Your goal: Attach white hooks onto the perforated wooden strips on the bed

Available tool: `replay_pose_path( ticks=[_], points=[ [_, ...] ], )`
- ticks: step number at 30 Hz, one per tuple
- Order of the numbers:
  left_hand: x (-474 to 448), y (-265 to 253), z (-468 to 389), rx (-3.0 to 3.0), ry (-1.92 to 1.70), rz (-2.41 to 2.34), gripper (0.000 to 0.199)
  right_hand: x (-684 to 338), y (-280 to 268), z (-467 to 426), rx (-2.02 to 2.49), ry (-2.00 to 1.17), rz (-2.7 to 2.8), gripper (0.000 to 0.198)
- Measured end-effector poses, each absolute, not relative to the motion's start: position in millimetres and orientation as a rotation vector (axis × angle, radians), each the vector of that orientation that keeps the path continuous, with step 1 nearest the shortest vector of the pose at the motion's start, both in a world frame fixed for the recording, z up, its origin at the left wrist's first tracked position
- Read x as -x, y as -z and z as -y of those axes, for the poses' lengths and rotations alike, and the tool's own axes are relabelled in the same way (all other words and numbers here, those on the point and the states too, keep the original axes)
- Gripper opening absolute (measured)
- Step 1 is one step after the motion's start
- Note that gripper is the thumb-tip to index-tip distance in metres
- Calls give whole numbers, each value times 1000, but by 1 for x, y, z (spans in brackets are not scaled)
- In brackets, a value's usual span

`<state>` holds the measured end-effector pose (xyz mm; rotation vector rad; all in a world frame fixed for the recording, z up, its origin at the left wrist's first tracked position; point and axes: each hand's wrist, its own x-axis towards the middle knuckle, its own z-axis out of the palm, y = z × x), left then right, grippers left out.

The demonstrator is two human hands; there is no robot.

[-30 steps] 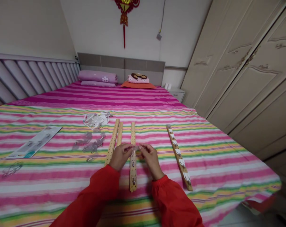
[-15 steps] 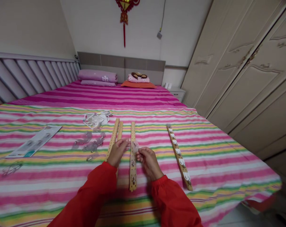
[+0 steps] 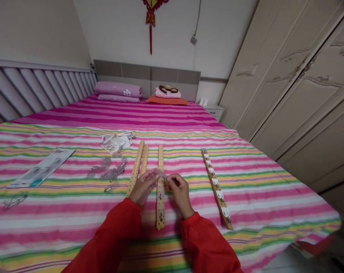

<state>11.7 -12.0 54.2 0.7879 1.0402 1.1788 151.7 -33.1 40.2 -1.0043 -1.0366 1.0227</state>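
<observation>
Over the middle perforated wooden strip (image 3: 160,208), a small clear adhesive hook (image 3: 162,174) is pinched between both hands. My left hand (image 3: 142,187) closes on its left edge, while my right hand (image 3: 180,191) grips the right edge between thumb and fingertips. Two metal hooks on clear pads, one of them this lower hook (image 3: 161,217), sit on the near half of the strip. Partly behind my left hand lie two more wooden strips, the left strip (image 3: 136,165) and the shorter-looking strip (image 3: 144,159).
A wooden strip with several white hooks (image 3: 215,182) lies right. Loose clear hooks (image 3: 113,173) are scattered left, below a pile of clear packaging (image 3: 117,142). Farther left are a hook card (image 3: 45,167) and a wire-like bundle (image 3: 15,200). All rest on the striped bedcover (image 3: 263,197).
My hands have come closer together over the middle strip. The clear piece, nearer my right fingers before, now lies between both hands. The view has shifted slightly.
</observation>
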Motion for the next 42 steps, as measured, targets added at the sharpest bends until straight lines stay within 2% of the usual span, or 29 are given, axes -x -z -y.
replay_pose_path(
  ticks=[4,11,24,42],
  points=[
    [-15,-53,11,-878,-1204,-1058,43,-148,-36,30,949,-1198,897,20],
    [-13,-51,-8,-970,-1133,-1174,42,-151,-31,18,1009,-1235,921,25],
    [-16,-26,-27,-1117,-1055,-1300,30,-155,-2,2,1304,-959,1291,19],
    [-18,-7,-32,-1196,-1061,-1396,11,-152,6,-2,1401,-909,1310,23]
  ],
)
